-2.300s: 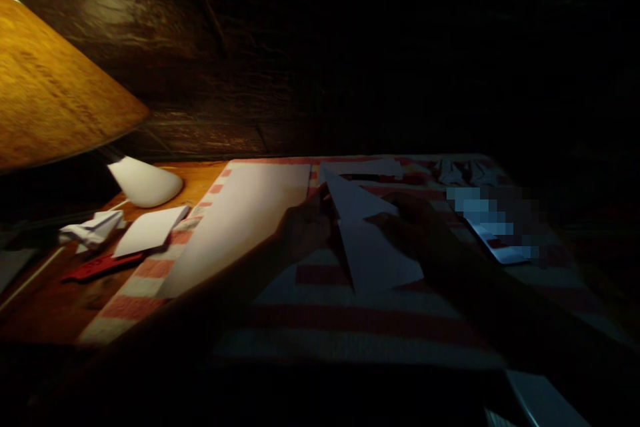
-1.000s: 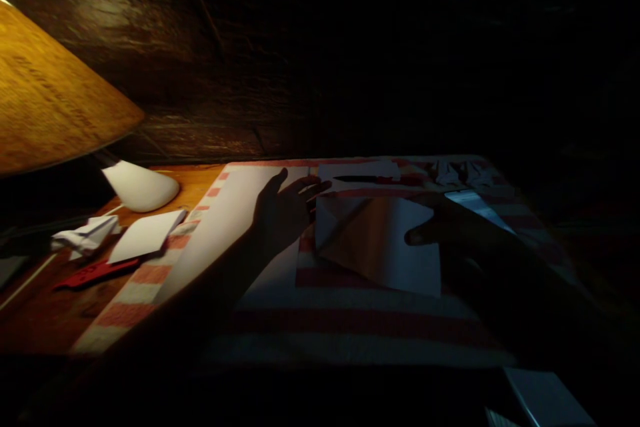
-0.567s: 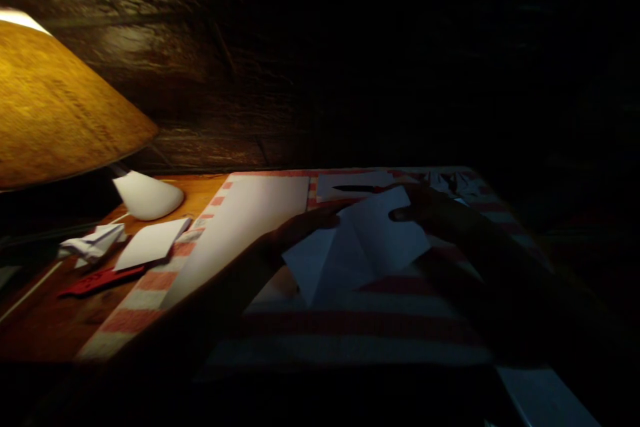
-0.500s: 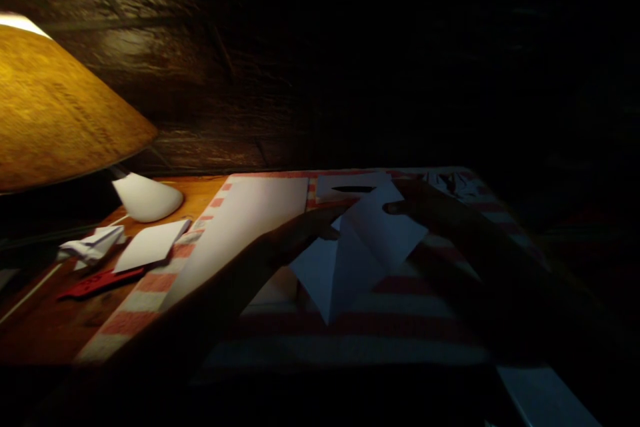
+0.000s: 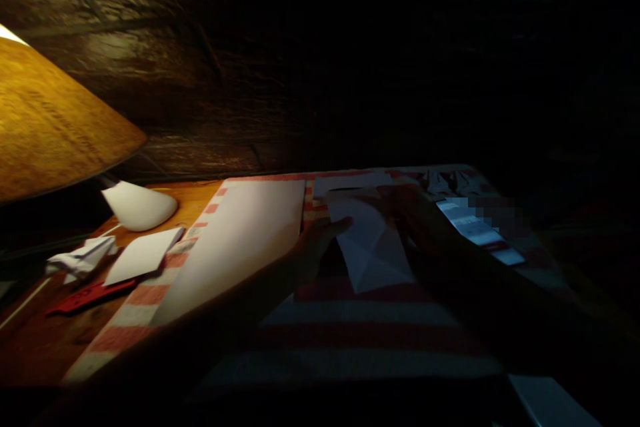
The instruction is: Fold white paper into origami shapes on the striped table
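One creased sheet (image 5: 374, 255), well inside the striped cloth's (image 5: 385, 333) edges, is pinched by the left hand (image 5: 319, 240), apparently for steadiness; right hand's (image 5: 411, 210) grip too dark to tell.

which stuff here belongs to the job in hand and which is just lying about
Seemingly in use:
creased white paper sheet, left hand holding it, right hand at its far side
red-and-white striped cloth beneath
lit lamp with conical amber shade

Probably just lying about:
large smooth white sheet
flat red object
crumpled white paper
rectangular lit-screen phone
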The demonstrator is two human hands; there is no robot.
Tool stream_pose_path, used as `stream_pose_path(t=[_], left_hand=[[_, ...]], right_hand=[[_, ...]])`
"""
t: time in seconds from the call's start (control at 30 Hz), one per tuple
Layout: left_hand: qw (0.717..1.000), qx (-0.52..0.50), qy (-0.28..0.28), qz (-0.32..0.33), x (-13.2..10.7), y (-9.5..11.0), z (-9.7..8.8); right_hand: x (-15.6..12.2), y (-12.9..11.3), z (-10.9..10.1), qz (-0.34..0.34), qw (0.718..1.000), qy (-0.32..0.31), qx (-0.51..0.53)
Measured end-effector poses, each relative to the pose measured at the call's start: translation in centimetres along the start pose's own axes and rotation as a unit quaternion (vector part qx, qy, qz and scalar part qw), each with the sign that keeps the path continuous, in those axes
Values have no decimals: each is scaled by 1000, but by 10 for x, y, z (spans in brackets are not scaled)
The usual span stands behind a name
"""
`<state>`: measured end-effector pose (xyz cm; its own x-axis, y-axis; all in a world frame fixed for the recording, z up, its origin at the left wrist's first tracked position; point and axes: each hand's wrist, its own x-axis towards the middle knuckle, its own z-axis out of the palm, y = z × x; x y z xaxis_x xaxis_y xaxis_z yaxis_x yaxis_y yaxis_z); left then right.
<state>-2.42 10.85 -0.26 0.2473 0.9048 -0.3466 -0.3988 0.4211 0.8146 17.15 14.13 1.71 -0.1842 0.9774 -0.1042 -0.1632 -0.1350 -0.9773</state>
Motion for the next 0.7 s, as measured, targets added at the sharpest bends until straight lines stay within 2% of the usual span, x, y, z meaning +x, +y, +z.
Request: stream_pose_path(t=[0.17, 0.3, 0.37, 0.43, 0.6, 0.7], left_hand=[[999, -33, -15, -21, -1, -1, -7], [998, 11, 57, 3, -2, -5, -9], [997, 13, 68, 17, -1, -6, -8], [999, -2, 53, 12, 1, -5, -7], [998, -40, 19, -48, 10, 7, -3], [996, -65, -7, -61, 15, 14, 1]], right_hand=[[1, 27, 1, -1, 998, -63, 22], [-5, 39, 3, -25, 996, -78, -26], [-9, 40, 5, -50, 995, -67, -57], [-12, 40, 6, -62, 994, -58, -72], [-15, 36, 6, -76, 990, -51, -106], [-17, 32, 5, -69, 992, -69, -76]])
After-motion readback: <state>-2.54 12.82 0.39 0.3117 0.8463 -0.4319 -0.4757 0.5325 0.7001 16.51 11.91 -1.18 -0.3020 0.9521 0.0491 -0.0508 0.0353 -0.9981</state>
